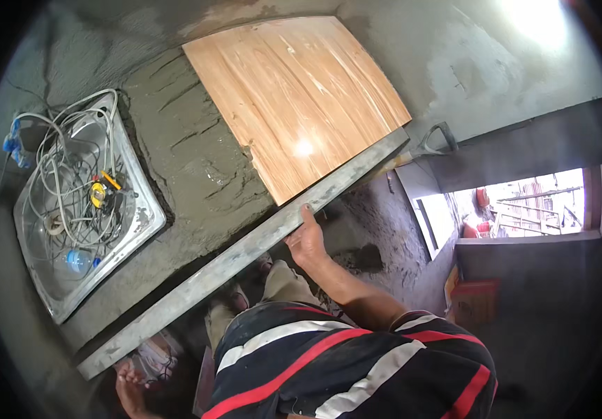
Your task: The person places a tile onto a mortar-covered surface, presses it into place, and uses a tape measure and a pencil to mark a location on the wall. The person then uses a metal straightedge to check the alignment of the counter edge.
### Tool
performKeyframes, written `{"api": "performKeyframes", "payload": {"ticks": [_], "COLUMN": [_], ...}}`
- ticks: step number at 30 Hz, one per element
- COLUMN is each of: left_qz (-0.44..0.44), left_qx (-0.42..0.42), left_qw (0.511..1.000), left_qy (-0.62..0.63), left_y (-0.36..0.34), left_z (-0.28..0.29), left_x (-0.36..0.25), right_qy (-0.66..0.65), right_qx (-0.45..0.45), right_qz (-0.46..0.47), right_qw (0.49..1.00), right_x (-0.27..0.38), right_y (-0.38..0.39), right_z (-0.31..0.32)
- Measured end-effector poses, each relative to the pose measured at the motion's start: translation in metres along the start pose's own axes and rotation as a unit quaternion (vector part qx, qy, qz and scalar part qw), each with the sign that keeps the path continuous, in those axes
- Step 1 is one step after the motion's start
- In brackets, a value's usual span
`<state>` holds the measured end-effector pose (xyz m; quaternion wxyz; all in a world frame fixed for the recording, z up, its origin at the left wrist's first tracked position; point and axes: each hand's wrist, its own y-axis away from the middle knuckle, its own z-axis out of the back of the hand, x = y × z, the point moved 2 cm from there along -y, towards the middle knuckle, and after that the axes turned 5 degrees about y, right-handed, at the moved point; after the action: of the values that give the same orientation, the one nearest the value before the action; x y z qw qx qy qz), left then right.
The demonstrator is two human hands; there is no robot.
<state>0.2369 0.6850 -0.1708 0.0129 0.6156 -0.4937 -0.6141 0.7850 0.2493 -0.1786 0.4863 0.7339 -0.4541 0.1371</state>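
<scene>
R hand (306, 244) has its fingers gripping the long grey bar (245, 252), thumb up against it. Bar slants down-left from there to the L hand (132, 391); tbh can't tell if those fingers hold its low end or just sit nearby. Wood-grain panel (301, 91) is just past the R fingers, wet mortar (196, 157) up-left, basin w/ cables (151, 216) further left.

Grey plastered walls (454, 77); daylit window (538, 206) right; white glare (534, 21) upper right.
</scene>
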Motion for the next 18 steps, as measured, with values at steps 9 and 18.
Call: {"api": "performKeyframes", "payload": {"ticks": [9,18], "left_qz": [0.155,-0.264], "left_qx": [0.215,0.248], "left_qw": [0.953,0.819], "left_qy": [-0.145,-0.446], "left_y": [-0.001,-0.029], "left_z": [-0.231,-0.389], "left_x": [-0.023,-0.086], "right_qy": [0.012,-0.002], "right_qx": [0.008,-0.01], "right_qz": [-0.004,-0.009], "right_qw": [1.0,1.0], "right_x": [-0.001,-0.005], "right_y": [0.007,0.0], "right_z": [-0.006,0.0]}}
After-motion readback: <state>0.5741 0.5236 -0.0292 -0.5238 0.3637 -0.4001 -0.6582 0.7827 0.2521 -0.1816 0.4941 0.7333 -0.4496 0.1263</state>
